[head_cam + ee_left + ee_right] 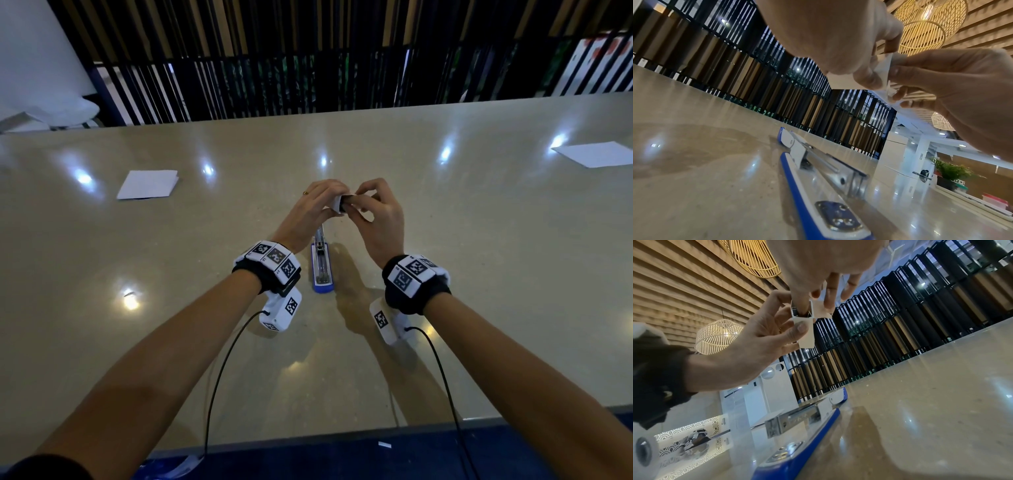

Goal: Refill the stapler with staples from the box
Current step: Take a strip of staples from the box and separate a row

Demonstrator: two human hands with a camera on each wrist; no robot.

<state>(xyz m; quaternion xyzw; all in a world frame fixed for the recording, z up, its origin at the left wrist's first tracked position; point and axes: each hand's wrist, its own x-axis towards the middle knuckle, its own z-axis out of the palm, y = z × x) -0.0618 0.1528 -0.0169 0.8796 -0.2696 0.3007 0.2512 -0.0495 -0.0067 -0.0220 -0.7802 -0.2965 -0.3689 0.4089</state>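
White cardboard makes up the small staple box (pixel 339 205), held in mid-air at frame centre: the left hand (pixel 313 209) grasps its body, while the right hand (pixel 376 212) reaches fingers (pixel 801 305) into its open end, flaps splayed. Directly below, the blue-and-white stapler (pixel 322 265) lies unfolded flat on the glossy beige table (pixel 479 274), its metal channel exposed. Wide bare surface surrounds it; folded white paper (pixel 148 184) sits upper left, a white sheet (pixel 594 153) at the right edge.
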